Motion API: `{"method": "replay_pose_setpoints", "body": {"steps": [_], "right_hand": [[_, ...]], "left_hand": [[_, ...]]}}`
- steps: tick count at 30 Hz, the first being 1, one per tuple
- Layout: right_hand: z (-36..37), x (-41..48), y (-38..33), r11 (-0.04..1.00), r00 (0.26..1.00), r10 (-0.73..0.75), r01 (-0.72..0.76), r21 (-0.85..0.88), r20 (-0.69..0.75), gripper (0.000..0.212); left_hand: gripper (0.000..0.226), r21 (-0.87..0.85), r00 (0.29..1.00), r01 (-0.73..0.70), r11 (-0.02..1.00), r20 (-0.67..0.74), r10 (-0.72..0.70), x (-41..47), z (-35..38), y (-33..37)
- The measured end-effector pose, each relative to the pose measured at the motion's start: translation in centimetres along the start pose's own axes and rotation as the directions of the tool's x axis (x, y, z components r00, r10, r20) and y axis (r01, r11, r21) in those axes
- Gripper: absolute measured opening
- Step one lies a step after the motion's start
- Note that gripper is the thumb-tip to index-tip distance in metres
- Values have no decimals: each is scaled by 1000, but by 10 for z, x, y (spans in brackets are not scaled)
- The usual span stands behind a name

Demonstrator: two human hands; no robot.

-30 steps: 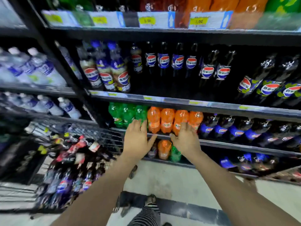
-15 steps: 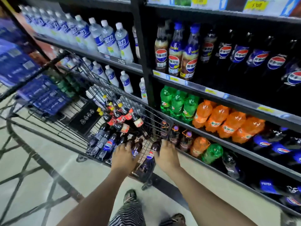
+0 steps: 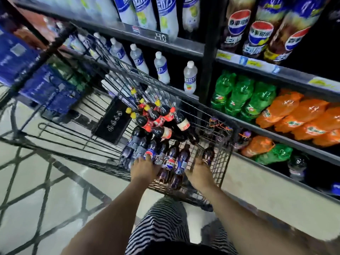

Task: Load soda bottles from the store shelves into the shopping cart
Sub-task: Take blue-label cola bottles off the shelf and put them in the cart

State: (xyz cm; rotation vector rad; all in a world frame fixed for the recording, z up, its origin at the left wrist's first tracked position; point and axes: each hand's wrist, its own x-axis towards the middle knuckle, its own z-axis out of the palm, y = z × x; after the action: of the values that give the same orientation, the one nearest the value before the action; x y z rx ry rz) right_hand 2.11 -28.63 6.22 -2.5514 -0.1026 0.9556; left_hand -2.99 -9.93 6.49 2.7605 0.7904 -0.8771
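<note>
- Reaching down from the shelf of orange bottles (image 3: pixel 301 118), where both hands were a second ago, the person now has both hands inside the near end of the shopping cart (image 3: pixel 217 197); the view has swung left and down with them.
- Judging from that swing, a shelf-to-cart trip is ending here, and this is the put-down part of the loading cycle, not a fresh pick.
- The left hand (image 3: pixel 144 169) lies over the near-left part of the cart, fingers curled down onto a dark blue-labelled cola bottle (image 3: pixel 150 153); whether it clasps it or only rests on it I cannot tell.
- The right hand (image 3: pixel 199 173) sits at the cart's near-right corner, fingers around the lower part of a small dark bottle (image 3: pixel 207 153) standing against the wire wall; the grip looks closed, though blur hides the fingertips.
- The cart's near half already holds a pile of dark bottles, with red-labelled bottles (image 3: pixel 158 122) toward its far side.
- The shelves beside the cart remain well stocked, so loading is probably far from done.
</note>
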Motion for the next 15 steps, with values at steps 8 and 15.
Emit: {"method": "replay_pose_setpoints", "body": {"steps": [8,15], "right_hand": [[47,49,-31,925,948,273,-305,225,161,29],[80,86,-31,868,866,425,-473,153,265,61]], "left_hand": [[89,-78,986,-14,997,167,27,107,25,-40],[83,-123,972,43,991,235,-13,151,76,-50]]}}
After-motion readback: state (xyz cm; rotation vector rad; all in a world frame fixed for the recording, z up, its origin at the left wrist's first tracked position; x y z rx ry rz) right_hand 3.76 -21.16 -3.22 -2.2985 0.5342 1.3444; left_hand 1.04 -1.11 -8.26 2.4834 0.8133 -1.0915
